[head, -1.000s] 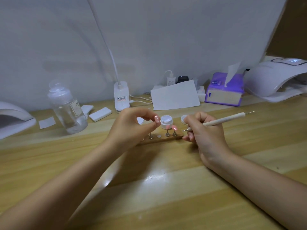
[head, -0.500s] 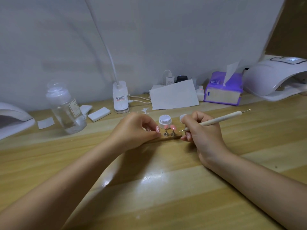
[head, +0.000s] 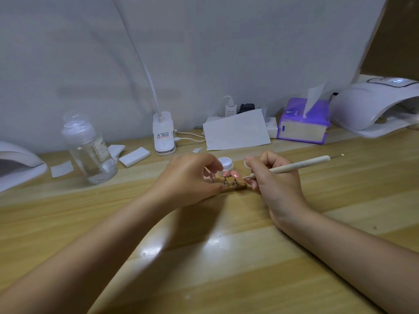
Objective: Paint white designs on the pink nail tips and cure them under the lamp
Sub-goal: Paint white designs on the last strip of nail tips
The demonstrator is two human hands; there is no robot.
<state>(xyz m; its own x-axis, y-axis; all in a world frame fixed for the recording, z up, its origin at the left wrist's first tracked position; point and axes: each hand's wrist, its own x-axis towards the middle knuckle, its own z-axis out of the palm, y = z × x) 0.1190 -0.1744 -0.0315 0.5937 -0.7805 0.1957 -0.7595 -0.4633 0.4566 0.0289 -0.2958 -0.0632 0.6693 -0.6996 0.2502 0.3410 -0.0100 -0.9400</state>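
**Table layout**

Holder strip [head: 235,188] sits mid-table [head: 226,268], nail tips [head: 235,174] on stands on it. Left hand [head: 188,180] at strip's left end, right hand [head: 272,177] at right end holding the tool [head: 301,165]. Jar [head: 225,165] just behind strip. Bottle [head: 89,148] far left; tissue box [head: 303,123] back right, lamp [head: 376,105] right of it.

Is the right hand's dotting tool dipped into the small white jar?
No. The right hand points the dotting tool at a pink nail tip, beside the white jar.
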